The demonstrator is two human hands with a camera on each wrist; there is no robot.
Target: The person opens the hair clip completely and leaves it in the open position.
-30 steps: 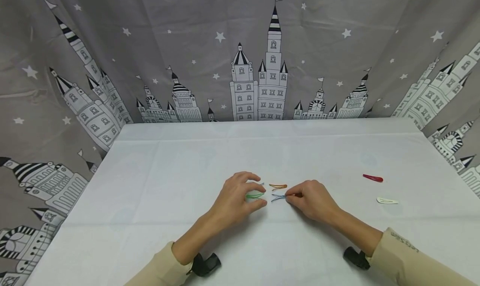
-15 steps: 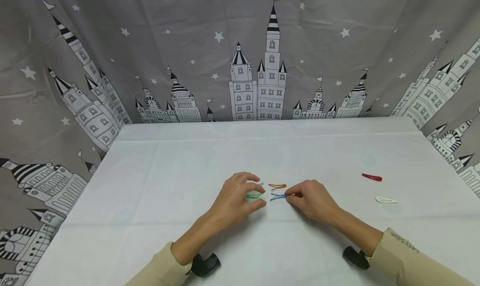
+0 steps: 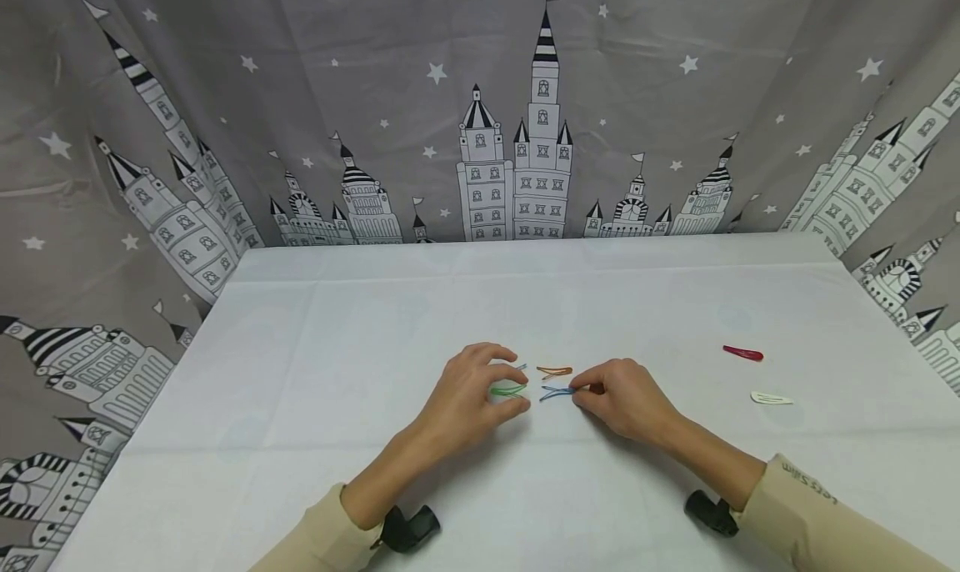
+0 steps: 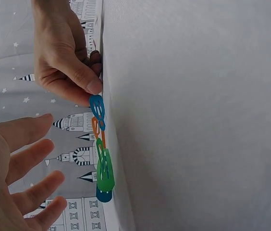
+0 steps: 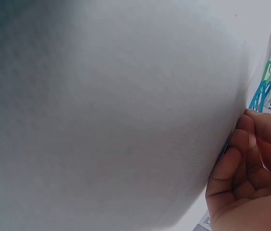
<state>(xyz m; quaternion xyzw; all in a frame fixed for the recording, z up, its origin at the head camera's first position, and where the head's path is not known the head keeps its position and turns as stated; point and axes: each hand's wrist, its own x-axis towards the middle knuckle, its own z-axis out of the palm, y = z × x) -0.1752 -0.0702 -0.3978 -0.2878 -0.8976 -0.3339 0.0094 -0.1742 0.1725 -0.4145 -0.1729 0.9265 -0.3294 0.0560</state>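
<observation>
Head view, and the right hand (image 3: 626, 397) has the blue snap clip (image 3: 557, 393) pinched between thumb and forefinger, low over the white table (image 3: 360, 330), forked ends toward the green snap clip (image 3: 507, 391). Opposite, the left hand (image 3: 471, 390) arches around that green clip, fingers spread and, by the left wrist view, grasping nothing. Danger here? That right-hand pinch covers only one end of a thin clip; let it roll and the forked end could swing into the orange snap clip (image 3: 556, 372) just beyond. Squeeze too hard near the bend and it might snap flat. Those left fingers crowd close, too; one careless curl could drag the green clip or the mostly hidden second blue clip (image 4: 104, 196). Against a second ago? Barely a flicker: same pinch, same layout, red clip (image 3: 742, 353) and white clip (image 3: 772, 398) lying well off to the right, everything merely shifted a touch leftward in view.
</observation>
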